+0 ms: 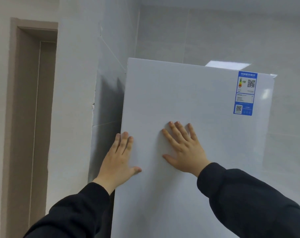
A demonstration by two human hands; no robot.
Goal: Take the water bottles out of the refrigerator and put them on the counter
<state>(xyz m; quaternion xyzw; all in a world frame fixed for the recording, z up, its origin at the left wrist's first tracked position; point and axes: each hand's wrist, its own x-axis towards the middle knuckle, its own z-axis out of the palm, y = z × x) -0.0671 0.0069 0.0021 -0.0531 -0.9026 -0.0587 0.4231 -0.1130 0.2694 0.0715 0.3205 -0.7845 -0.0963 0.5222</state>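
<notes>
A white refrigerator door (pixel 206 103) fills the middle and right of the head view, closed as far as I can see. My left hand (pixel 119 160) lies flat at the door's left edge, fingers spread, thumb on the door front. My right hand (pixel 183 148) presses flat on the door front, fingers apart and pointing up. Neither hand holds anything. No water bottles and no counter are in view; the inside of the refrigerator is hidden.
A blue energy label (pixel 245 93) is stuck at the door's upper right. Grey tiled wall (pixel 214 35) stands behind the refrigerator. A brown door frame (pixel 30 109) is at the left, with white wall (pixel 73 100) between it and the refrigerator.
</notes>
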